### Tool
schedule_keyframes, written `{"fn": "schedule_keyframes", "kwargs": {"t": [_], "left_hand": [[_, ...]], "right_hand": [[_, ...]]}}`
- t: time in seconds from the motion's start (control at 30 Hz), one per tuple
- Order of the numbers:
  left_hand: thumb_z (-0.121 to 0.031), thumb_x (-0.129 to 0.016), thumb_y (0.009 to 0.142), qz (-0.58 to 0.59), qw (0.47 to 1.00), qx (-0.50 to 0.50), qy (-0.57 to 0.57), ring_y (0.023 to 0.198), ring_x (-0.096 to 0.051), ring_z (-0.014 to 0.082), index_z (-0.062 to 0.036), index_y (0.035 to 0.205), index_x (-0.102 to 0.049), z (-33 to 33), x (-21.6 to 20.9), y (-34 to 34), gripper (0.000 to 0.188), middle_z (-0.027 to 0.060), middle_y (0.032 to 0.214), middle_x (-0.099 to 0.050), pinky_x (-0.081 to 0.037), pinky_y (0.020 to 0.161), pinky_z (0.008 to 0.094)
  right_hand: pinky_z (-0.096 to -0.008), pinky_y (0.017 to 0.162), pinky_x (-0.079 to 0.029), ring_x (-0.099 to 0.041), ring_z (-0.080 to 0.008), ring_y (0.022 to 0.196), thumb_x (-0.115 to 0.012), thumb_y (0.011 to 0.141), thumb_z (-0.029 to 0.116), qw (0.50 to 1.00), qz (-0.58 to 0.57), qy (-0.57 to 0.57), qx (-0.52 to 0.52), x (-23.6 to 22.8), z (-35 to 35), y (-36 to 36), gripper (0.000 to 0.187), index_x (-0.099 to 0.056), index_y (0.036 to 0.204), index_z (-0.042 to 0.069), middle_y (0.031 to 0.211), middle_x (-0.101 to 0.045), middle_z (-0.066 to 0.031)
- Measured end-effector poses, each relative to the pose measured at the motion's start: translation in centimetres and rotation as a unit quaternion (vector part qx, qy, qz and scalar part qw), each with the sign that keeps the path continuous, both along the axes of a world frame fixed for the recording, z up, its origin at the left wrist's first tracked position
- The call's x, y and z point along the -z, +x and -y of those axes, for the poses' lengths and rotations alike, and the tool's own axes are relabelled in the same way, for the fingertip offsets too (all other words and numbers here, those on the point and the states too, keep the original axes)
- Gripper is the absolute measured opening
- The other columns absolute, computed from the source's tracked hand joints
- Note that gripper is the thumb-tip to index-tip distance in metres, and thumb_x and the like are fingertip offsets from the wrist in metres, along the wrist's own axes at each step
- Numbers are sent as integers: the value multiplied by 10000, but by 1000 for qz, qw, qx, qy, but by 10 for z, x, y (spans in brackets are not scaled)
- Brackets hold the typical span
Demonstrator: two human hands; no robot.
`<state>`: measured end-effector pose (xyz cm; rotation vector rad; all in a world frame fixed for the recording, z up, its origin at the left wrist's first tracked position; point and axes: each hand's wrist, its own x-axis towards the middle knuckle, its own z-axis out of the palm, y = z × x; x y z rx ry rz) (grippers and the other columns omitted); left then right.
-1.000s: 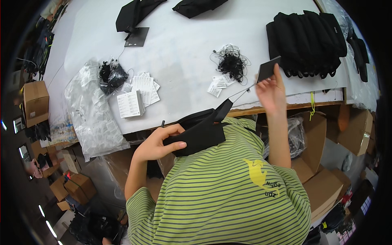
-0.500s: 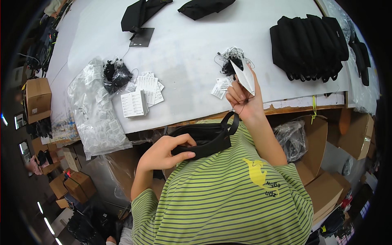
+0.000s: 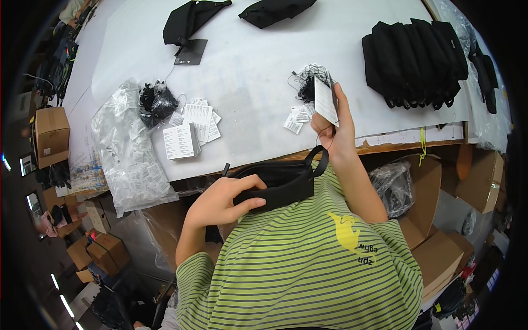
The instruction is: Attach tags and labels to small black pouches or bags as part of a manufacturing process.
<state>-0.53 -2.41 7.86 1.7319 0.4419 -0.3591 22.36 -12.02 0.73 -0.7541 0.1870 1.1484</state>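
My left hand (image 3: 223, 201) grips a black zippered pouch (image 3: 294, 191) at its near left edge, fingers inside the opening and thumb outside. The pouch is held against my striped shirt, just below the table edge. A fabric loop (image 3: 318, 160) stands up at its right end. My right hand (image 3: 342, 135) is closed on a white printed hang tag (image 3: 325, 102), raised above the table edge. From the tag a thin dark string seems to run down to the loop. Behind the tag lies a tangle of black strings (image 3: 309, 77), beside a few small white labels (image 3: 297, 118).
A row of black pouches (image 3: 415, 66) sits at the right. A stack of white cards (image 3: 180, 142), a clear bag of labels (image 3: 132, 159) and a black bundle in plastic (image 3: 157, 103) lie at the left. Farther back are two black bags (image 3: 190, 22). Open cartons (image 3: 476, 184) stand below.
The hang tag, which looked folded and tilted, now shows a flat printed face. My right fingers have shifted on it. The pouch and its loop have moved slightly right.
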Motion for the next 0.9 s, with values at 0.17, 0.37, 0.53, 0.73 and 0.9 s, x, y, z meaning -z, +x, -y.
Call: {"fn": "schedule_keyframes", "kwargs": {"t": [0.17,0.37,0.53,0.73,0.9], "left_hand": [[-83,-694,746,94,980,-5,177,1013,-561,296,-13,917,-611,-5,7,10,203,147,1105,-597,-458,842,348],[-158,-685,750,267,871,-66,408,1222,-426,332,-70,881,-615,10,16,44,173,85,1291,-503,-385,965,421],[-132,-665,727,326,805,11,496,1185,-485,252,-115,879,-631,16,32,42,156,63,1222,-550,-336,1025,416],[-148,-718,709,276,892,112,341,875,-590,195,-108,887,-649,4,30,51,195,15,793,-564,-411,931,398],[-176,-666,811,174,978,-102,-60,872,-578,170,-76,928,-642,-48,57,75,156,35,906,-645,-421,876,330]], "right_hand": [[-197,373,-243,-337,5,399,-624,887,389,892,439,-98,-40,-28,-1,8,398,-629,649,69,516,-542,52],[-327,424,-375,-498,-287,414,-706,763,420,503,783,-88,-354,-60,5,12,407,-661,608,47,477,-526,-118],[-352,461,-417,-540,-298,453,-671,773,472,405,811,-46,-420,-57,24,14,469,-643,578,46,472,-523,-113],[-321,458,-398,-514,-263,427,-697,728,509,453,742,-68,-490,-67,39,15,424,-681,668,89,455,-511,-71],[-334,496,-421,-544,-263,475,-701,736,462,440,758,-45,-480,-68,57,15,360,-682,713,103,474,-524,-69]]}}
